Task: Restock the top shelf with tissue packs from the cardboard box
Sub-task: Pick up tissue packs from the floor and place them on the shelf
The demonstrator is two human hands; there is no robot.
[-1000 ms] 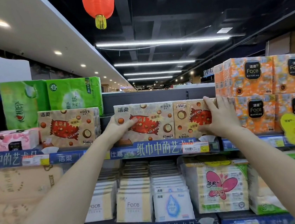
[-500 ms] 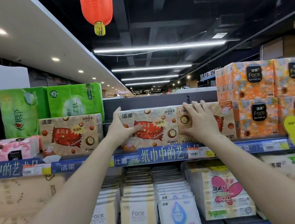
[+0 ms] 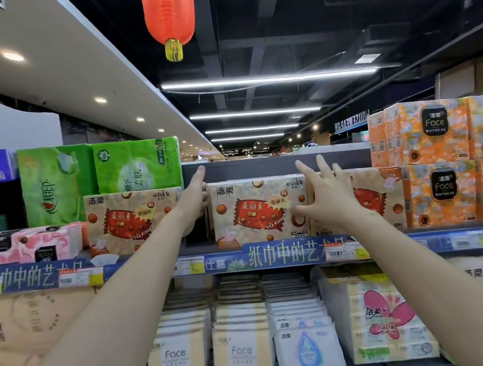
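- Red paper lantern (image 3: 169, 10), yellow tassel, hangs from a dark ceiling (image 3: 305, 10).
- Long strip lights (image 3: 267, 79) cross it.
- White soffit (image 3: 50, 72) at left carries recessed spotlights (image 3: 12, 56).

A supermarket aisle: shelves (image 3: 231, 263) stacked with tissue packs (image 3: 258, 211), price tags (image 3: 340, 251) along the edges, strip lights (image 3: 267, 79) and a red lantern (image 3: 169, 10) overhead.

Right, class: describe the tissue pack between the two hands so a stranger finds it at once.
Start at the top shelf, under the red lantern. Of three beige packs printed with a red sweet wrapper, it is the middle pack. Only it has a dark gap on its left, by the left hand.
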